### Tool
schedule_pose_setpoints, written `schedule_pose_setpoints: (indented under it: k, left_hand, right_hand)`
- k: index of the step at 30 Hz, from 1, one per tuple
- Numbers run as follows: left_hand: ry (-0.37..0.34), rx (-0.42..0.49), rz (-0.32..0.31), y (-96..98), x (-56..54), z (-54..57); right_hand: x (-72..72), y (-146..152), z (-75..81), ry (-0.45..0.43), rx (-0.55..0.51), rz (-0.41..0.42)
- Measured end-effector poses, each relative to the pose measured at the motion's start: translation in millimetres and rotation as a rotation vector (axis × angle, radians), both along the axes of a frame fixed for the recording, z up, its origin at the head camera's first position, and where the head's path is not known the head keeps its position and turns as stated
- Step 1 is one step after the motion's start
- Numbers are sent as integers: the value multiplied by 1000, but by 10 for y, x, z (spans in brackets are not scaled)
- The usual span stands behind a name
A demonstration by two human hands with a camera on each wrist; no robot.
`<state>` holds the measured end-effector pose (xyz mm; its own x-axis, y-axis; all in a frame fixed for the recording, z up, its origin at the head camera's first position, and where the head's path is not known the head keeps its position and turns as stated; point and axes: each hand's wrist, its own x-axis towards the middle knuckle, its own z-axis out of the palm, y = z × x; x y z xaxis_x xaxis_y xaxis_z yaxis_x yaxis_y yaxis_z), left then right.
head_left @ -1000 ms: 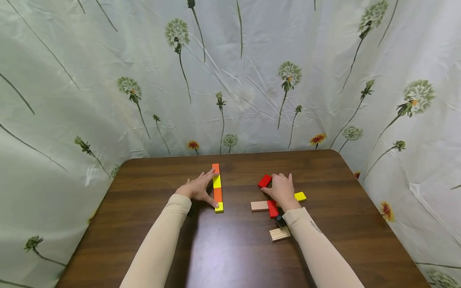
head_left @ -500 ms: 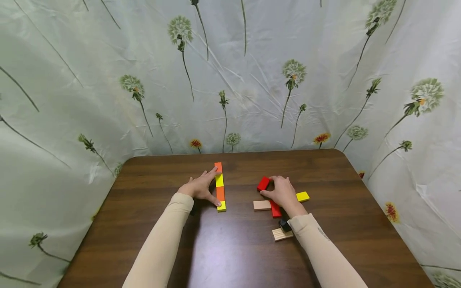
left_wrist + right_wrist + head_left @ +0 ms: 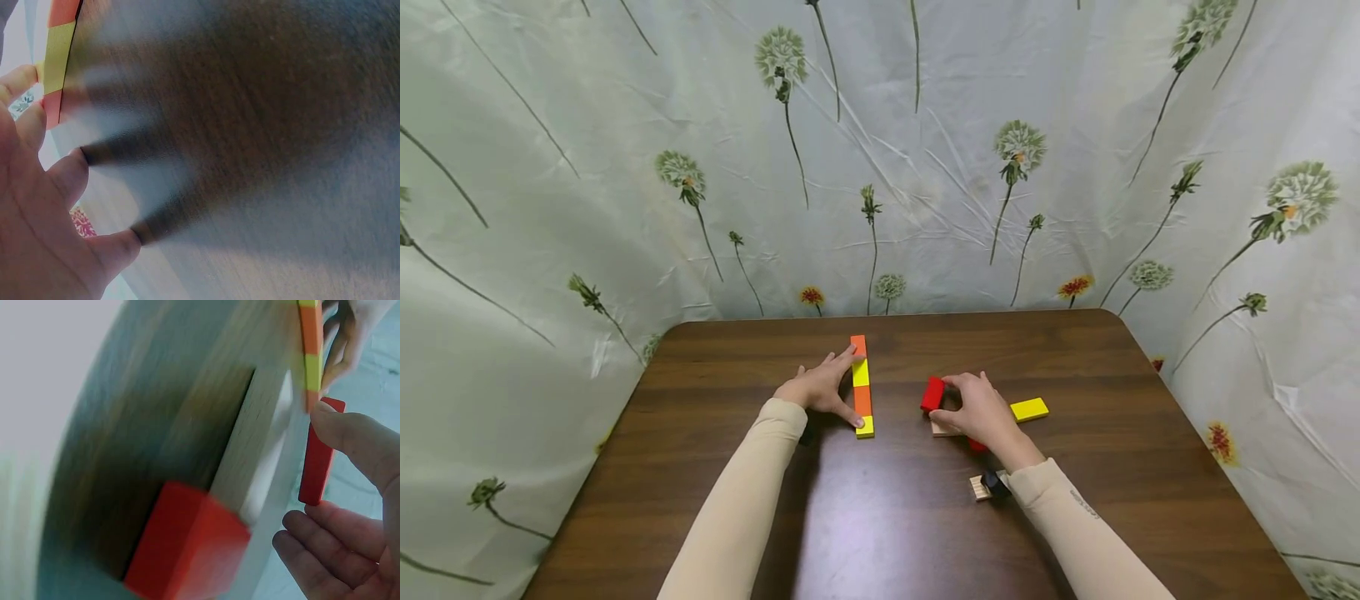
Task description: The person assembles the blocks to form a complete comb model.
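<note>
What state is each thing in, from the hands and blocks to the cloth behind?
Left hand: spread, thumb on the row's near end
Right hand: pinching a block
Held red block: between thumb and fingers
Row of blocks: straight, end to end
Other red block: on the table, touching the pale block
Pale block: lying down
Loose yellow block: lying flat
Striped wooden block: partly hidden
Cloth: hanging, wrinkled

A wood-grain table point(image 3: 880, 533) and the creased, flower-printed sheeting point(image 3: 940, 242) hung behind and beside it make a curtained-off spot, whether in a home or elsewhere cannot be told.
</note>
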<state>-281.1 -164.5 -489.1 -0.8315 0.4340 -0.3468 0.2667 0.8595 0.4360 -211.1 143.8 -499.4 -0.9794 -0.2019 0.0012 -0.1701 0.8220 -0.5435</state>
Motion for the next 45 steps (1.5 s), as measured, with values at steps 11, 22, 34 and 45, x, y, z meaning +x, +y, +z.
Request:
schedule_pose_setpoints:
  k: [11,22,34,45]
  left_hand:
    - [-11,7,4,-15,0,-5]
    - [1,-7,9,-10,-17,-11]
    - [8,-6,6,-18,-18,-31]
    - [12,-11,4,-22,-18,-37]
  right_hand:
    - [241,-231,30,88,17,136]
    - [449,-401,9,87,39,230]
    - [610,-558,-64,105,70,330]
    - [617,-658,-106,109,110,349]
